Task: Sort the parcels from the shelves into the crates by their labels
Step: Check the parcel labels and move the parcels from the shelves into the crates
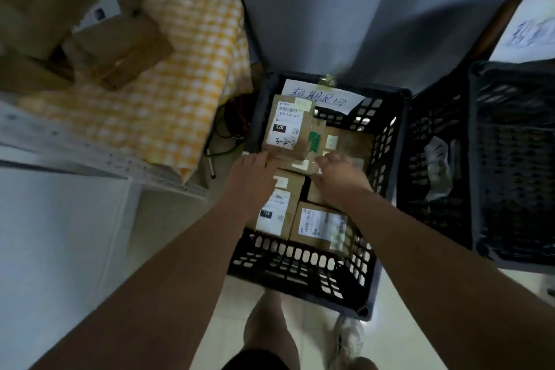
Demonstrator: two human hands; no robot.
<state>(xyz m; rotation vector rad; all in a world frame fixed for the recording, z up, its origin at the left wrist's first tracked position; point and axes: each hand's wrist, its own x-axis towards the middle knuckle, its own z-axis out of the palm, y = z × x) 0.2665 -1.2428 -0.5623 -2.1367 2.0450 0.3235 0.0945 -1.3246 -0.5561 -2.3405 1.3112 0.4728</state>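
Seating 220 parcel [285,126] in black crate [300,255] | my left hand [252,180] — fingers straight, touching its near edge | my right hand [341,179] curled beside, grip unclear | best laid flat, label up

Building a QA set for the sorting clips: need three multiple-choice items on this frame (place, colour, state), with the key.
1. Where is the 220 parcel? A on the shelf; B in the signed crate, over other parcels; C on the floor.
2. What colour is that crate? A black; B blue; C white.
3. What are the left hand and right hand doing? A hanging idle; B resting on the shelf; C meeting the 220 parcel's near edge.
Key: 1 B, it sits below the paper sign, inside the crate walls; 2 A, its slotted walls are black; 3 C, both reach its near corners.
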